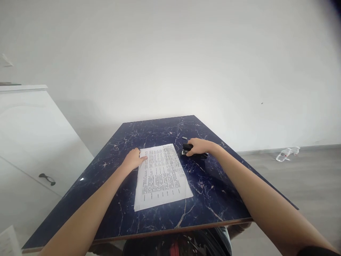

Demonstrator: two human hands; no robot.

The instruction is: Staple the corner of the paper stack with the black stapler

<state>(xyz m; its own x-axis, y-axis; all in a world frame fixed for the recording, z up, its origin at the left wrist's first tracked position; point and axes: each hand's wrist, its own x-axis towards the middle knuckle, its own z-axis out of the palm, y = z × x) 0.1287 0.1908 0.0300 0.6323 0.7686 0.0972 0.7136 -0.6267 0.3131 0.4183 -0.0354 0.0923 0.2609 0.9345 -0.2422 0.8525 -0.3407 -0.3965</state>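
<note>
A stack of printed paper sheets (pixel 162 177) lies on the dark blue marbled table (pixel 213 202). My left hand (pixel 133 158) grips the stack's far left edge, thumb on top and the other fingers at the side. To the right of the paper, my right hand (pixel 197 146) is closed around a black stapler (pixel 188 146), whose jaw end points left toward the sheets but stays apart from them. The palm and fingers cover much of the stapler's body. Just beyond that hand rests a small grey strip (pixel 184 138), perhaps staples.
On the left stands a white cabinet (pixel 32 128) with a dark handle (pixel 47 179). A white wall (pixel 170 64) rises behind the table. Clear plastic bottles (pixel 284 154) lie on the grey floor (pixel 314 177) at the right.
</note>
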